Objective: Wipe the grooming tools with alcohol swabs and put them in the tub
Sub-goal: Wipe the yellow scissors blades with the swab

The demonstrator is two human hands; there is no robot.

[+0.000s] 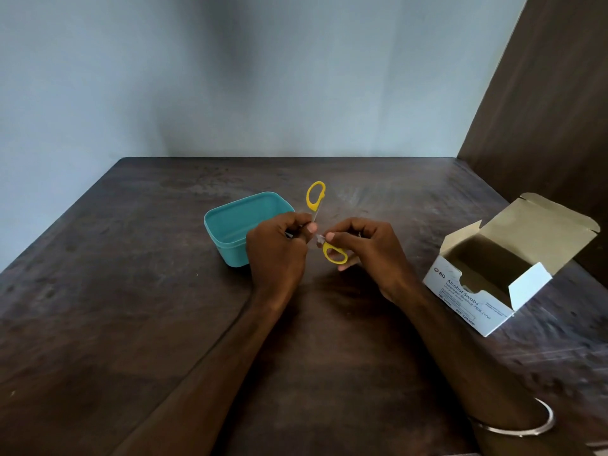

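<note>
Both hands meet above the table (131,324), just in front of the teal tub (230,238). The left hand (276,255) grips the scissors (316,197) at the blades, which its fingers hide. 1 yellow loop sticks up; the other sits below the right hand (365,248), whose fingertips pinch a small white swab (319,239), barely visible. An open swab box (493,284) stands well right.

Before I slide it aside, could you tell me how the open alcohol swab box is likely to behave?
The alcohol swab box is thin cardboard, so it probably slides easily on the wooden table. What shows inside looks dark and empty, so it is likely light. Its raised lid flap may flex or catch if pushed there.
</note>
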